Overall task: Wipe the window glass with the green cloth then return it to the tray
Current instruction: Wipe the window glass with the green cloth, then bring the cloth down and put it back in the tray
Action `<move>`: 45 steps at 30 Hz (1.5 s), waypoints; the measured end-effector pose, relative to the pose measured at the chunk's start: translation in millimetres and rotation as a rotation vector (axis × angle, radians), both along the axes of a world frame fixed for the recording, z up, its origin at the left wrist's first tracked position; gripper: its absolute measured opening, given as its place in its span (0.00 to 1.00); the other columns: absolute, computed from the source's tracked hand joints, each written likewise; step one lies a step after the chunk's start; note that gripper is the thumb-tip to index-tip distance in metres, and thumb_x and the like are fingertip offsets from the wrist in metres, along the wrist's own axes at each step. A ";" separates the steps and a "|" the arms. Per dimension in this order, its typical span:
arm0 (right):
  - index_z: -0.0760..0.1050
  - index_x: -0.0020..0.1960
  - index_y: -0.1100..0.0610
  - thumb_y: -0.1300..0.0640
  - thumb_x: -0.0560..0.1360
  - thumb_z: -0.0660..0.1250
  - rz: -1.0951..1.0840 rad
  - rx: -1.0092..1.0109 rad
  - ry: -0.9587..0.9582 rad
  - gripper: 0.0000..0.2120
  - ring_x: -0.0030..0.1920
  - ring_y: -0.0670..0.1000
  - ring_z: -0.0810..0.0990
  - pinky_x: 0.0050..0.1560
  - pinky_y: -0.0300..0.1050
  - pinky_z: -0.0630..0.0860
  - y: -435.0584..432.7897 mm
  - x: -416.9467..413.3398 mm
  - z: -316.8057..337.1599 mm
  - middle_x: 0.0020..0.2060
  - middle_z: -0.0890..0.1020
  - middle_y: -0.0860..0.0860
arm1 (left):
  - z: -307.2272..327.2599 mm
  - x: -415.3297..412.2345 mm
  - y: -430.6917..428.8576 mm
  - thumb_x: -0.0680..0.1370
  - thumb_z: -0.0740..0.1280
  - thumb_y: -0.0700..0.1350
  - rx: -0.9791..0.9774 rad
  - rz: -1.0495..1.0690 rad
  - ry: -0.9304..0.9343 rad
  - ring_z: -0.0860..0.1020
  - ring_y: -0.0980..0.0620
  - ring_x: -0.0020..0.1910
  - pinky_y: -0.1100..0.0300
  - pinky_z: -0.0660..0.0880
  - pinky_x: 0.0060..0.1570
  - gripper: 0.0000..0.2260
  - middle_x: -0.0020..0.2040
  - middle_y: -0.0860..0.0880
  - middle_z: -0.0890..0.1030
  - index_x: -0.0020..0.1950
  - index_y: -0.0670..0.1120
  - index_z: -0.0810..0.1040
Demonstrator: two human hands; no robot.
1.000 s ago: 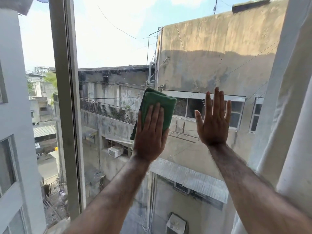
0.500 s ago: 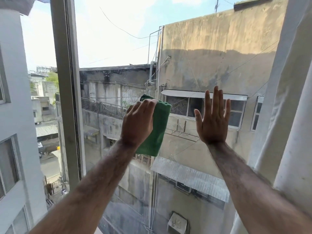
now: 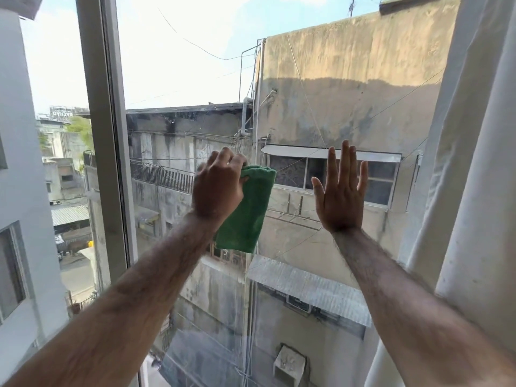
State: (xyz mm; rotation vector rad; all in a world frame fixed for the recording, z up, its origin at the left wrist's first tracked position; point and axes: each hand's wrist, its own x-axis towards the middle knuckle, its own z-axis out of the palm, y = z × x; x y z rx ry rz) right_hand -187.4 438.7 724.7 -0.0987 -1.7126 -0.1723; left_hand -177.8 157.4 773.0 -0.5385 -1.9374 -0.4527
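Currently mid-wipe: left hand (image 3: 217, 188) fingers pinch green cloth (image 3: 247, 208) against window glass (image 3: 181, 79); right hand (image 3: 342, 196) spread flat. Next: cover unwiped glass.

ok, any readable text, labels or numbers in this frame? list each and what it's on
Rooftop sign on a distant building, far left through the window glass: letters present, but too small and blurred to read reliably.
Folded green cloth gripped in the left hand: no label visible.
Right hand, grey window frame, white curtain: no text.
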 end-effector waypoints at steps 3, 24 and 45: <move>0.56 0.86 0.61 0.40 0.89 0.53 0.012 -0.037 -0.052 0.34 0.87 0.62 0.55 0.85 0.67 0.55 -10.5 11.4 2.6 0.86 0.57 0.63 | 5.5 4.3 -5.8 0.77 0.75 0.41 0.013 -0.081 -0.056 0.82 0.42 0.58 0.49 0.80 0.58 0.14 0.57 0.41 0.82 0.62 0.41 0.82; 0.88 0.55 0.54 0.57 0.74 0.79 1.467 -1.238 -0.794 0.10 0.55 0.52 0.90 0.51 0.43 0.87 -116.3 95.3 -53.6 0.54 0.91 0.54 | -53.0 59.6 -104.2 0.76 0.76 0.48 0.922 -0.589 -0.719 0.85 0.49 0.41 0.64 0.81 0.29 0.08 0.48 0.47 0.84 0.48 0.48 0.79; 0.86 0.57 0.55 0.57 0.77 0.77 1.028 -1.886 -1.056 0.09 0.43 0.49 0.91 0.45 0.45 0.89 -160.7 162.6 -369.2 0.49 0.91 0.51 | -400.8 109.3 -157.9 0.76 0.76 0.39 1.316 -0.436 -1.492 0.83 0.58 0.29 0.64 0.80 0.28 0.10 0.31 0.55 0.85 0.43 0.50 0.76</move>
